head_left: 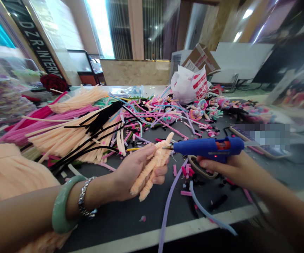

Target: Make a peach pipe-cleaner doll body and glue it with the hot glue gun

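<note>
Between the fingers and thumb of my left hand [138, 163] is a peach pipe-cleaner figure [152, 168], twisted into a body with two long legs hanging toward me. My right hand [223, 167] grips a blue hot glue gun [207, 146] by its handle, which the fingers partly hide. The gun's metal nozzle points left and meets the upper part of the figure, as far as I can see. A small red light glows on the gun's side. Just below the gun, a pair of scissors [203, 168] lies on the table, partly covered by my right hand.
Peach pipe cleaners [70, 137] and black ones [107, 116] lie in bundles at the left. Pink and lilac scraps spread across the dark table [120, 225]. A white plastic bag [189, 84] stands at the back, and a phone [260, 142] lies at the right.
</note>
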Motion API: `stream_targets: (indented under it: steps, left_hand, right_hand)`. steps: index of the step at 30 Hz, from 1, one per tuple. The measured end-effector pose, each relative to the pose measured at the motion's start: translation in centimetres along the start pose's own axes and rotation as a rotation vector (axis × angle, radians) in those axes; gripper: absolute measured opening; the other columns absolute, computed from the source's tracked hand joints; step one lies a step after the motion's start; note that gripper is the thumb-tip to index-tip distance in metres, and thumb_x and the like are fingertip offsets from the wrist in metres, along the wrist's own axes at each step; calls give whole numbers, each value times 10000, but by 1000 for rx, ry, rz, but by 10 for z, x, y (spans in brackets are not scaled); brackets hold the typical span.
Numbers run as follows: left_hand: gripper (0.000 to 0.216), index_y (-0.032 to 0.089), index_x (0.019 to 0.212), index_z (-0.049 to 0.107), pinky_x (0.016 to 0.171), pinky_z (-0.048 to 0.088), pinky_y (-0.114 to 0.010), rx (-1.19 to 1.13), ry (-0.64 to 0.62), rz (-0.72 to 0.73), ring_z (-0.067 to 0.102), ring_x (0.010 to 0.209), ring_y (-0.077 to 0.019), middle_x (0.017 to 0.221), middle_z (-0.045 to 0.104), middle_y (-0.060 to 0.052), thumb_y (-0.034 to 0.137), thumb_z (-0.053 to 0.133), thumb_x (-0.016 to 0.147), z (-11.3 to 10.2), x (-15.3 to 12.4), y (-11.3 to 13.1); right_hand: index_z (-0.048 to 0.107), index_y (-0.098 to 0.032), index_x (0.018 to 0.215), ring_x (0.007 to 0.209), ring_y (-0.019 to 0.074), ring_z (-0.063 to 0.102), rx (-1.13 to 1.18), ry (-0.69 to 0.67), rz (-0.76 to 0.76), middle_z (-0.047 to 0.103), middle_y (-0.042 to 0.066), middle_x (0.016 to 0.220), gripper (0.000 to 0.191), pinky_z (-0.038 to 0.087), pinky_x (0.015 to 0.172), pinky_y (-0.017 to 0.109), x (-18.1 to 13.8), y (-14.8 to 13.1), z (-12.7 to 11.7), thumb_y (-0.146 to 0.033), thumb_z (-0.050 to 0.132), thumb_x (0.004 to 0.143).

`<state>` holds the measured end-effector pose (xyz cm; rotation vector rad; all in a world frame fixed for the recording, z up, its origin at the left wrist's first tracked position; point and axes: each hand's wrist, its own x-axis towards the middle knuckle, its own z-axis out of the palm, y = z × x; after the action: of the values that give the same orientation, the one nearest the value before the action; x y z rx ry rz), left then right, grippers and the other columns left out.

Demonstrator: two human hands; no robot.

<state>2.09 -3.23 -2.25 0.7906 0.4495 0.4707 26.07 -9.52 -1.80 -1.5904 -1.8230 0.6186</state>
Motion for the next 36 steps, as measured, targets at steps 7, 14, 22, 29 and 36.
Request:
stream_targets:
  steps: [7,14,22,29,36]
  left_hand:
    - [226,149,904,471,488,307,-185,6,21,19,365,529,-64,739,427,-14,289,298,942,-1,-1,-1]
    - [182,168,905,436,477,297,-186,35,31,45,381,522,-67,740,440,-13,262,286,944,1,-1,-1]
    - [153,161,934,434,483,299,-181,48,9,84,390,524,-61,746,473,-21,237,301,942,-2,0,-1]
    - [156,165,884,423,484,308,-184,19,7,79,402,513,-65,710,474,-15,240,300,944,-2,-2,-1]
    - [141,165,883,455,479,325,-178,5,7,104,417,517,-69,734,491,-30,238,342,927,-3,-1,-1]
  right_hand:
    - [664,-208,804,652,192,626,-8,15,9,690,13,717,320,537,651,334,1,0,1,-520,641,736]
    - [678,-199,852,675,208,648,27,54,19,699,34,738,340,549,664,356,3,4,5,-515,643,732]
    - [685,-221,819,634,212,642,-8,44,37,669,28,643,290,531,616,334,2,2,5,-497,632,749]
    - [641,-214,799,595,201,615,2,109,36,644,17,621,282,504,552,322,5,1,8,-486,637,726]
    - [562,-211,678,480,146,494,-20,109,54,538,-15,523,286,415,458,276,6,2,9,-487,611,735]
